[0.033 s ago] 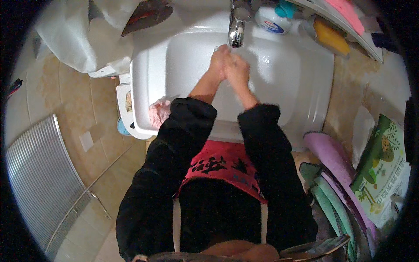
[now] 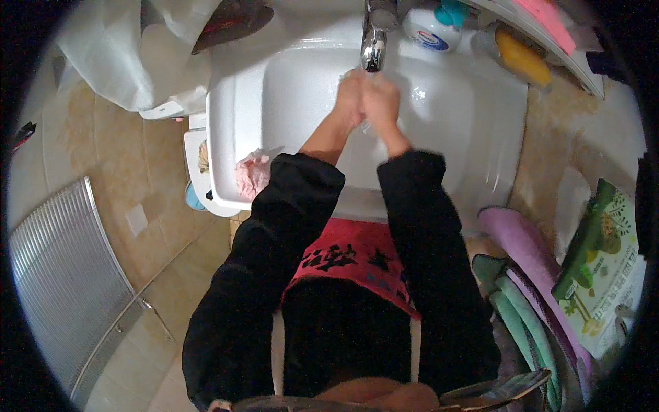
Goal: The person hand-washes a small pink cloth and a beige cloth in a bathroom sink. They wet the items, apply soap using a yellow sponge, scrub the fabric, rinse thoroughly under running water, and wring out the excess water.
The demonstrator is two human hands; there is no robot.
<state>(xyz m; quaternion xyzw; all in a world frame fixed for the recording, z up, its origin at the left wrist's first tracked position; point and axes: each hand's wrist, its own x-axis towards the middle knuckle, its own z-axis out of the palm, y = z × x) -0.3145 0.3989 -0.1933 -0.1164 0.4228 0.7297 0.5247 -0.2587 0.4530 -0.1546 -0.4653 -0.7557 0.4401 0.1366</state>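
Observation:
My left hand (image 2: 349, 98) and my right hand (image 2: 381, 101) are pressed against each other just below the spout of a chrome faucet (image 2: 373, 49). Both are smeared by motion, and their fingers are blurred or covered, so I cannot tell how they are curled. Something clear, apparently water, shows around them. Under them lies a white washbasin (image 2: 453, 137) with wet spots on its inside. A crumpled pale pink cloth (image 2: 252, 175) rests on the basin's left edge, close to my left sleeve.
A white bottle with a teal top (image 2: 431, 31) stands right of the faucet, near a yellow item (image 2: 523, 58). Purple (image 2: 515, 233) and green cloths (image 2: 525, 309) hang at the right, beside a green-and-white package (image 2: 600, 268). A ribbed metal panel (image 2: 72, 275) is at the left.
My hands have shifted slightly; the right one has turned more upright and is more blurred. Both remain together below the faucet.

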